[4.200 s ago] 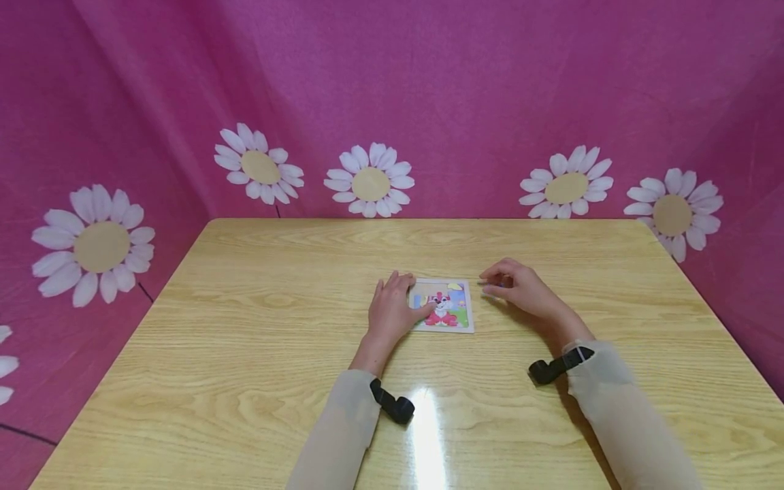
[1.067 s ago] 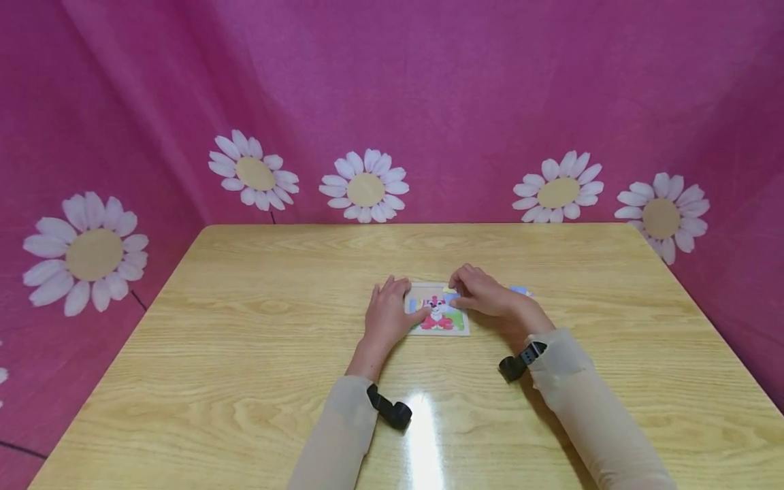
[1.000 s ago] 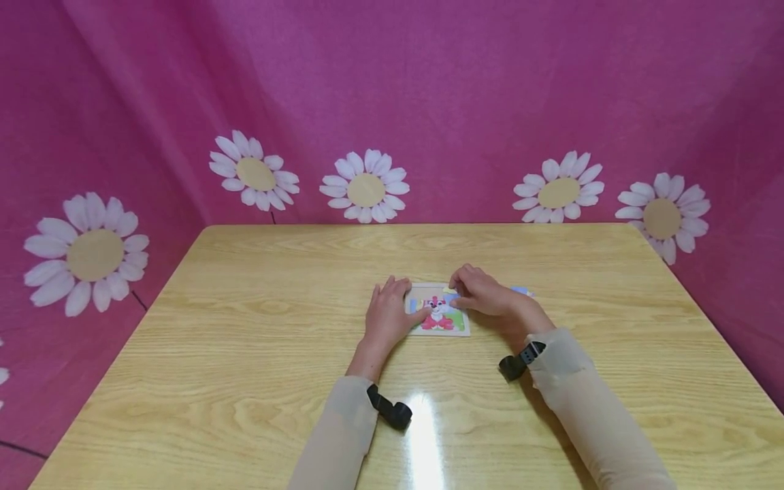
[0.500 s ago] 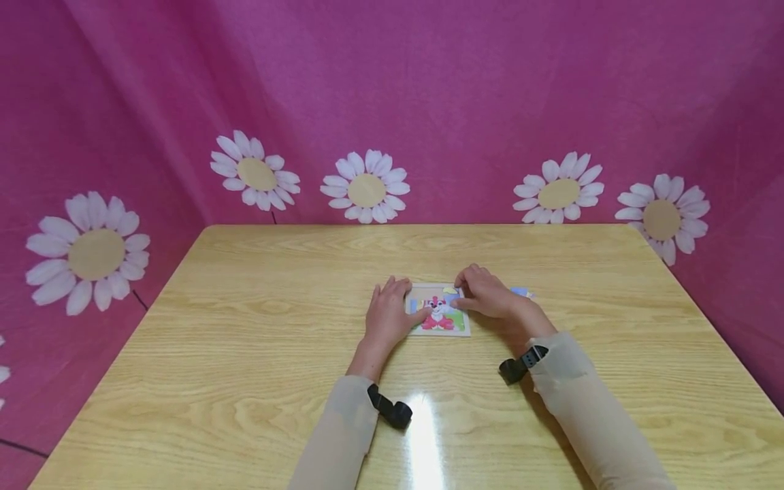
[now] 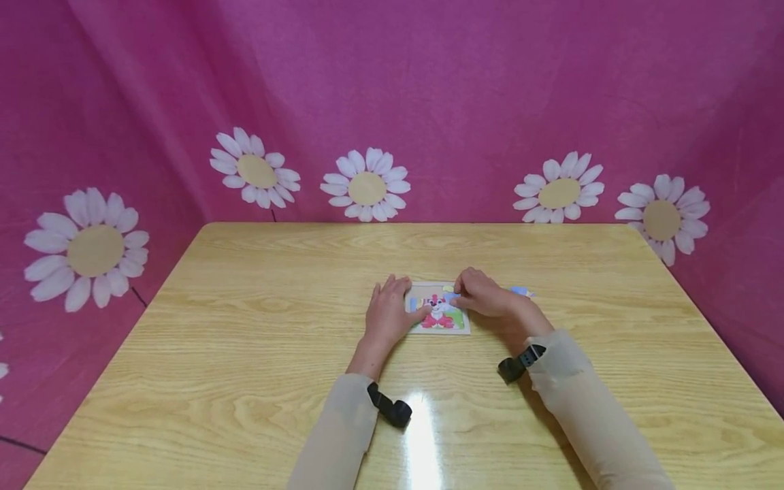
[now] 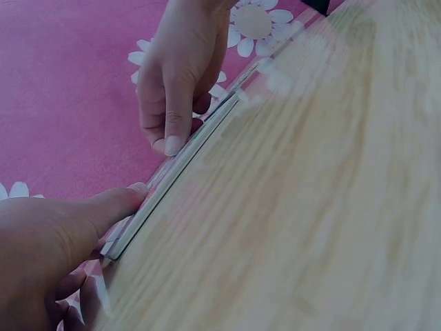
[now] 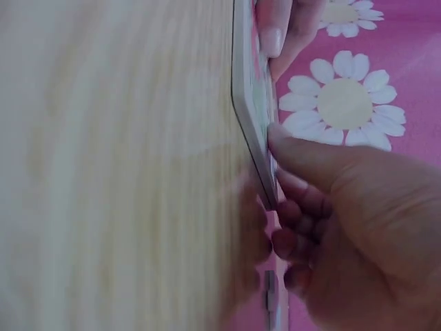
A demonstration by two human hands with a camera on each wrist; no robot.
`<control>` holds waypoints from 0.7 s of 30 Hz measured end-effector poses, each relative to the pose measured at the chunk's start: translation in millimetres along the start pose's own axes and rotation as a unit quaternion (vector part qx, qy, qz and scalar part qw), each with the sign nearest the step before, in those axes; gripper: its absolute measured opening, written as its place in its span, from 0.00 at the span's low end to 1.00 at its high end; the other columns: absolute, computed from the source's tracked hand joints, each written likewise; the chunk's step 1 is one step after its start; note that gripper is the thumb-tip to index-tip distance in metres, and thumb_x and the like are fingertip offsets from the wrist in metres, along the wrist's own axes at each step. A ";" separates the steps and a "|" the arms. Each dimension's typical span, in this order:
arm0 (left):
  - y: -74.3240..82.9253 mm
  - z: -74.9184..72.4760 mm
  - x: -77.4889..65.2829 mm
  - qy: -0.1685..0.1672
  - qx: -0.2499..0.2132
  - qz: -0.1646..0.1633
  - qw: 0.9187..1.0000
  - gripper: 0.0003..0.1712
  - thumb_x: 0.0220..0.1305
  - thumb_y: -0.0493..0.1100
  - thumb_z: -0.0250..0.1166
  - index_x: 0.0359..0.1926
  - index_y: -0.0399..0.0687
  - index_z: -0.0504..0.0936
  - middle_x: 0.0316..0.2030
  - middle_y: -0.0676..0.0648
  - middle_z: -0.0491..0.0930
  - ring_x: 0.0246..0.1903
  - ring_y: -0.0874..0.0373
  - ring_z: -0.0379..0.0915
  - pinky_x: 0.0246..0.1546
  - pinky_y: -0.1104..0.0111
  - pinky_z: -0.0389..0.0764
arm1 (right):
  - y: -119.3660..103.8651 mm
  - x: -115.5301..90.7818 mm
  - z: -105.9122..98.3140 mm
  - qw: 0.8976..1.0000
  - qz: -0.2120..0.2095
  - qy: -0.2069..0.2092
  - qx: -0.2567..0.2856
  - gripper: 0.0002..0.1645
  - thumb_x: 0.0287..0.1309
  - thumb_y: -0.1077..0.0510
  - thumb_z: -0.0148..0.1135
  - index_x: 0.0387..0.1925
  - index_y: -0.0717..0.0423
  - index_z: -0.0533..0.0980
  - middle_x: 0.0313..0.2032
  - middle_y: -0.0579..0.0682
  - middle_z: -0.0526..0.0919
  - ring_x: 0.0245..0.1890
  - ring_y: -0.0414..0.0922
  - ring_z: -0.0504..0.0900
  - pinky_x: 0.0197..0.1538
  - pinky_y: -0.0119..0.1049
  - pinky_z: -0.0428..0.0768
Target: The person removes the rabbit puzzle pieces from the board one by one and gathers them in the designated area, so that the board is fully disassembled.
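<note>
A small jigsaw puzzle tray (image 5: 442, 332) lies flat on the table, showing a pink and white cartoon animal on a blue and green ground. Bare brown backing (image 5: 431, 291) shows in its upper part. My left hand (image 5: 388, 312) grips the tray's left side, thumb over the picture and fingers along the outer edge. At the upper right corner, my right hand (image 5: 486, 295) has its thumb and curled fingers on a puzzle piece, mostly hidden by the fingers. In the right wrist view the right thumb (image 7: 303, 153) presses at the tray's edge.
A loose blue puzzle piece (image 5: 520, 291) lies on the table just beyond the right hand. The wood-grain table (image 5: 245, 340) extends all around. A pink cloth (image 5: 429, 82) with white daisies hangs behind it and at the sides.
Since the oldest frame my right hand has moved left from beside the tray onto its upper right corner, uncovering the loose blue piece. Lately its fingers shift only slightly. The left hand stays put.
</note>
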State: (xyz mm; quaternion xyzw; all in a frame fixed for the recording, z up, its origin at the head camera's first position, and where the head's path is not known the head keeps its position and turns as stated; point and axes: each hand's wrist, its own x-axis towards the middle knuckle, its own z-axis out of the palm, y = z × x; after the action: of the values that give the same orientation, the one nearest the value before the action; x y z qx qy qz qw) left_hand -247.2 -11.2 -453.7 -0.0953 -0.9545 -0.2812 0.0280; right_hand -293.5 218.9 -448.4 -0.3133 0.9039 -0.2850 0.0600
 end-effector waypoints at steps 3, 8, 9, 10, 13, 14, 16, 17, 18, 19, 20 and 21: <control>0.0 0.1 0.1 0.002 -0.001 0.001 1.000 0.40 0.58 0.61 0.69 0.65 0.44 0.73 0.67 0.46 0.72 0.75 0.51 0.55 0.79 0.53 0.49 | -6.4 -1.3 -1.2 0.999 0.032 0.000 -0.011 0.23 0.65 0.44 0.60 0.44 0.60 0.70 0.36 0.52 0.67 0.41 0.48 0.64 0.44 0.38 0.63; 0.3 0.5 0.3 0.000 -0.003 0.002 1.000 0.39 0.58 0.60 0.69 0.65 0.44 0.72 0.68 0.46 0.71 0.75 0.51 0.54 0.79 0.53 0.49 | -32.2 -5.6 -6.9 0.993 0.097 -0.002 -0.062 0.21 0.64 0.53 0.62 0.48 0.66 0.69 0.39 0.56 0.68 0.42 0.51 0.65 0.44 0.40 0.63; 0.2 0.8 0.4 0.000 -0.003 0.001 1.000 0.40 0.58 0.60 0.69 0.65 0.44 0.72 0.68 0.46 0.71 0.75 0.51 0.54 0.79 0.54 0.49 | -33.8 -5.8 -6.4 0.993 0.097 0.001 -0.073 0.21 0.64 0.53 0.62 0.47 0.66 0.69 0.38 0.56 0.68 0.42 0.51 0.65 0.44 0.40 0.64; 0.1 1.1 0.6 0.000 -0.002 0.001 1.000 0.40 0.58 0.60 0.69 0.65 0.44 0.72 0.68 0.46 0.71 0.75 0.51 0.54 0.79 0.54 0.49 | -35.1 -5.9 -5.6 0.992 0.097 0.003 -0.081 0.21 0.64 0.54 0.63 0.47 0.67 0.69 0.38 0.56 0.68 0.41 0.50 0.65 0.44 0.39 0.64; -0.4 1.9 0.9 0.003 0.002 0.004 1.000 0.39 0.58 0.60 0.69 0.65 0.43 0.73 0.68 0.46 0.71 0.75 0.51 0.55 0.79 0.54 0.50 | -38.1 -5.4 -3.3 0.990 0.100 0.010 -0.097 0.20 0.63 0.55 0.63 0.45 0.68 0.69 0.37 0.56 0.68 0.41 0.50 0.66 0.43 0.40 0.66; -0.4 2.1 0.7 0.003 0.002 0.005 1.000 0.39 0.58 0.60 0.69 0.64 0.43 0.73 0.67 0.46 0.71 0.75 0.51 0.55 0.79 0.53 0.50 | -39.9 -5.5 -3.3 0.990 0.100 0.011 -0.101 0.19 0.63 0.55 0.63 0.44 0.68 0.69 0.36 0.56 0.68 0.40 0.50 0.66 0.42 0.40 0.67; -0.5 2.4 0.5 0.004 0.003 0.006 1.000 0.39 0.58 0.60 0.69 0.64 0.43 0.73 0.67 0.46 0.72 0.75 0.51 0.55 0.79 0.53 0.50 | -41.6 -5.5 -2.7 0.990 0.096 0.014 -0.100 0.18 0.63 0.57 0.63 0.42 0.68 0.69 0.35 0.55 0.67 0.40 0.50 0.66 0.43 0.40 0.66; -0.5 2.5 0.4 0.005 0.003 0.006 1.000 0.39 0.58 0.60 0.69 0.64 0.43 0.73 0.67 0.46 0.72 0.75 0.50 0.55 0.79 0.53 0.50 | -41.7 -5.3 -2.1 0.991 0.091 0.014 -0.094 0.16 0.64 0.58 0.62 0.41 0.68 0.69 0.35 0.56 0.68 0.39 0.50 0.65 0.43 0.40 0.67; -0.6 2.6 0.4 0.006 0.005 0.006 1.000 0.39 0.58 0.60 0.69 0.64 0.43 0.73 0.67 0.46 0.72 0.74 0.50 0.55 0.78 0.53 0.50 | -41.5 -5.3 -1.4 0.992 0.086 0.014 -0.086 0.15 0.64 0.59 0.61 0.40 0.68 0.69 0.34 0.56 0.68 0.39 0.50 0.65 0.43 0.40 0.66; -0.5 2.7 0.4 0.006 0.006 0.006 1.000 0.39 0.58 0.60 0.69 0.64 0.43 0.73 0.67 0.46 0.72 0.74 0.50 0.56 0.78 0.53 0.51 | -41.3 -5.1 -0.7 0.993 0.077 0.014 -0.083 0.13 0.64 0.60 0.61 0.39 0.69 0.70 0.34 0.56 0.69 0.38 0.51 0.65 0.43 0.40 0.67; -0.5 2.7 0.5 0.006 0.007 0.006 1.000 0.39 0.58 0.60 0.69 0.64 0.43 0.73 0.67 0.46 0.72 0.74 0.50 0.56 0.78 0.53 0.51 | -41.2 -4.9 -0.2 0.994 0.073 0.012 -0.081 0.12 0.64 0.61 0.60 0.38 0.69 0.70 0.33 0.57 0.69 0.38 0.51 0.65 0.44 0.40 0.66; -0.4 2.7 0.5 0.006 0.008 0.007 1.000 0.39 0.58 0.60 0.69 0.64 0.43 0.73 0.67 0.46 0.72 0.74 0.50 0.56 0.78 0.53 0.51 | -40.8 -5.0 0.4 0.994 0.073 0.010 -0.079 0.12 0.64 0.61 0.60 0.38 0.69 0.70 0.33 0.57 0.69 0.38 0.51 0.65 0.44 0.40 0.66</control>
State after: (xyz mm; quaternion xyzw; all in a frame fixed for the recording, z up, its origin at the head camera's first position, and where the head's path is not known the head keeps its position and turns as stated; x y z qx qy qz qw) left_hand -247.8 -10.0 -456.1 -0.0999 -0.9560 -0.2736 0.0368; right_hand -267.7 195.5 -426.5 -0.2479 0.9444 -0.2107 0.0468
